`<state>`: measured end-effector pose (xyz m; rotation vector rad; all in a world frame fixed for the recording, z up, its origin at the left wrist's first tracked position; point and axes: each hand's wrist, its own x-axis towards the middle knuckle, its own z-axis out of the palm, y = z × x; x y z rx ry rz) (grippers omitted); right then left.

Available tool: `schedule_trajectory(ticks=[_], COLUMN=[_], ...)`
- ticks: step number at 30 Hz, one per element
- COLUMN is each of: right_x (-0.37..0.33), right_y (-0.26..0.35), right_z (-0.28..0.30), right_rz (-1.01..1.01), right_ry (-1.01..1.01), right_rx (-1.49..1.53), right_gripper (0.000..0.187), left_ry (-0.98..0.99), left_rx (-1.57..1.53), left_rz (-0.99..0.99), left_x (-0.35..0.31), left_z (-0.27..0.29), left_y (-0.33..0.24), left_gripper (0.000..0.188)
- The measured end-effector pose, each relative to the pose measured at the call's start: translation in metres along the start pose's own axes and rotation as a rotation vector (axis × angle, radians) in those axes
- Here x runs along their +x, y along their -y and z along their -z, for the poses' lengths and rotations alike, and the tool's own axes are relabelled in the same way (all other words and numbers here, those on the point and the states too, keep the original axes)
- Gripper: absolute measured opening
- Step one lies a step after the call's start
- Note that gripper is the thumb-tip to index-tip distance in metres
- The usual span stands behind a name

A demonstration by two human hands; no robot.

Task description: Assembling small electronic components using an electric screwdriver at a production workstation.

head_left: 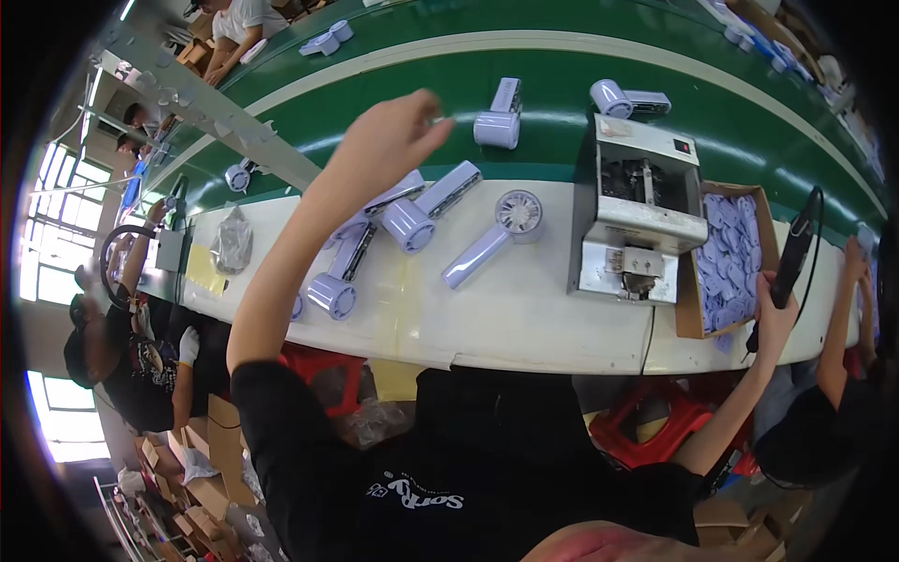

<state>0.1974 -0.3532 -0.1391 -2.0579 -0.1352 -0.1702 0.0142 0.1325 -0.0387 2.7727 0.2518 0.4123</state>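
Note:
My left hand (393, 136) reaches over the green conveyor belt, thumb and curled fingers apart, no object visible between them. Just right of it, a lilac handheld fan (497, 129) rests on the belt. My right hand (775, 314) grips a black electric screwdriver (796, 248) with a cord, at the right of the bench. One handheld fan (518, 214) lies on the white bench with its grille up. Under and beside my left forearm are several more, including a fan (409, 225) and another fan (332, 295).
A metal screw feeder (641, 206) stands on the white bench (534, 328). Beside it a cardboard box (691, 304) holds many lilac plastic pieces. Another fan (613, 98) lies on the belt behind the feeder. A clear plastic bag (231, 242) sits at left. Co-workers sit on both sides.

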Motion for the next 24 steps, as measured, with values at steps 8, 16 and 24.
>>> schedule_trajectory(ticks=[8,16,24], right_x=[0.005,0.004,-0.074], right_y=[0.004,-0.006,0.141], right_z=[0.001,0.014,-0.012], right_rz=[0.062,-0.019,0.322], right_ry=[0.034,0.016,0.471], right_rx=[0.051,0.267,0.748], right_gripper=[0.015,0.013,0.022], left_ry=[0.472,-0.138,-0.244], left_rx=[-0.045,-0.576,-0.609], left_rz=[0.428,0.004,-0.458], left_x=[0.176,0.114,-0.029], left_z=[-0.133,-0.064,0.016], left_y=[0.062,0.014,-0.105], left_gripper=[0.07,0.036,0.034])
